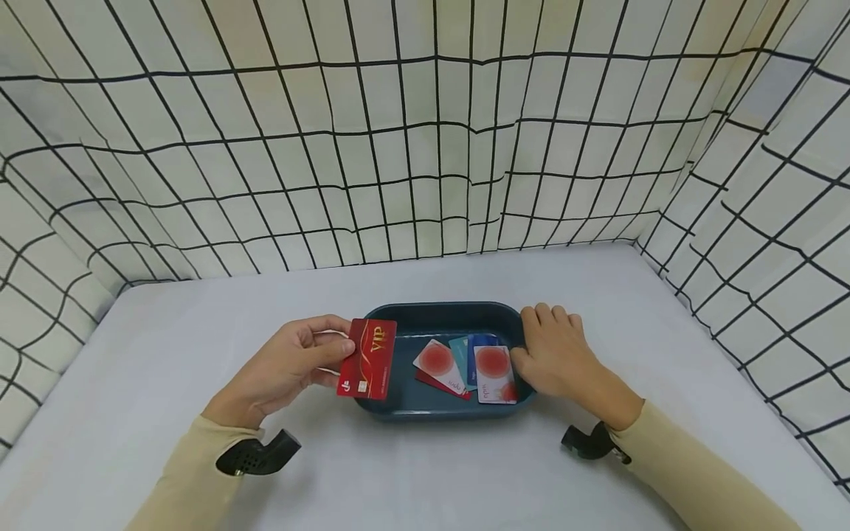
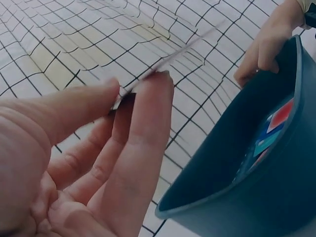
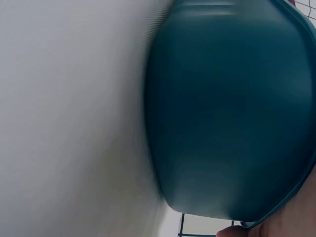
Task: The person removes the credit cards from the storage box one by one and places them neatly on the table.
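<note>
In the head view, the left hand (image 1: pixel 285 372) is left of the centre of the frame, its thumb and fingers pinching the left edge of a red card (image 1: pixel 373 359), with the other fingers loosely bent behind it. The card faces up, shows gold "VIP" lettering turned sideways, and covers part of the left end of a dark teal tray (image 1: pixel 415 408) at the lower middle of the frame. In the left wrist view the same card is edge-on, a thin streak running from the fingertips toward the upper right. The right hand (image 1: pixel 556 352) grips the tray's right end, fingers bent over the rim. Inside the tray, toward its right half, a white card with a red circle (image 1: pixel 438 360) lies tilted over another red card (image 1: pixel 446 386); to the right are a teal card (image 1: pixel 460 349), a blue card (image 1: pixel 471 358) and a second white card (image 1: pixel 494 372), which overlaps the blue one. The tray stands on a white table (image 1: pixel 425 479). Tan sleeves (image 1: pixel 192 472) cover both forearms, with a black device (image 1: pixel 259 453) at each wrist. Black grid lines (image 1: pixel 372 133) cross the pale backdrop along the top and sides of the frame.
</note>
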The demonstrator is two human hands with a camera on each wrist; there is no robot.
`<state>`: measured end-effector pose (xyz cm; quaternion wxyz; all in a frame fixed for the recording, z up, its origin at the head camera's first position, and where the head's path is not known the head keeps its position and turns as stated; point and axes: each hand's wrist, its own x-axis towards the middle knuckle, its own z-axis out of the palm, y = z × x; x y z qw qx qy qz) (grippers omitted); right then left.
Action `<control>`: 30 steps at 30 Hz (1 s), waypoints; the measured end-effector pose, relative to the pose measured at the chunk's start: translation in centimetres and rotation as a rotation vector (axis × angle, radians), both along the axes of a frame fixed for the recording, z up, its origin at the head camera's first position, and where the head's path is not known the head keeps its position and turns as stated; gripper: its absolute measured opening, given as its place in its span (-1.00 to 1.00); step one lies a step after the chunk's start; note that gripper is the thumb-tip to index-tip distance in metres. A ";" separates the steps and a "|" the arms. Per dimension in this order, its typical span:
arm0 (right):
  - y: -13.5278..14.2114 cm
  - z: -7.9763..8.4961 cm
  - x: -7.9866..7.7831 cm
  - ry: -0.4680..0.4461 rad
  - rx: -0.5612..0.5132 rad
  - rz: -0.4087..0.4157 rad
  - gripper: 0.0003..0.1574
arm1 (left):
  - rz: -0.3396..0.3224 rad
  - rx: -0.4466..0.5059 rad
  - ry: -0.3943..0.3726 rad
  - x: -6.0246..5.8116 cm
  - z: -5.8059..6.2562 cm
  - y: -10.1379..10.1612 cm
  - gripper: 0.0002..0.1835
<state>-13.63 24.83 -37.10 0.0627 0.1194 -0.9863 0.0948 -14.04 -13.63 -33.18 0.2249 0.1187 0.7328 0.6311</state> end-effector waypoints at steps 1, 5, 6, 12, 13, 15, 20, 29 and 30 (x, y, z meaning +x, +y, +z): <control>0.0 0.0 0.0 0.004 0.000 -0.001 -0.66 | -0.001 0.001 -0.002 0.0 0.0 -0.1 -0.72; 0.0 -0.2 0.0 0.013 -0.003 0.009 -0.67 | 0.002 -0.005 0.000 -0.2 -0.2 -0.9 -0.76; 0.0 -0.2 0.0 0.013 -0.004 0.011 -0.68 | 0.003 -0.007 0.002 -0.2 -0.3 -1.0 -0.76; -0.1 -0.3 0.0 0.017 -0.001 0.008 -0.67 | 0.042 -0.016 0.014 -0.5 -0.4 -2.0 -0.75; -0.1 -0.3 0.0 0.019 -0.003 0.007 -0.67 | 0.056 -0.017 0.014 -0.6 -0.4 -2.2 -0.76; -0.1 -0.4 0.0 0.021 -0.006 0.005 -0.67 | 0.084 -0.014 0.013 -0.8 -0.4 -2.7 -0.77; 0.1 -0.4 0.2 0.012 -0.010 -0.001 -0.66 | 0.152 0.033 -0.023 -1.4 -0.4 -3.6 -0.80; 0.4 -0.1 0.1 0.030 -0.002 0.009 -0.62 | 0.247 0.055 -0.090 -1.9 -1.3 -5.1 -0.69; 0.4 -0.1 0.1 0.028 -0.002 0.010 -0.62 | 0.255 0.056 -0.095 -2.0 -1.5 -5.3 -0.69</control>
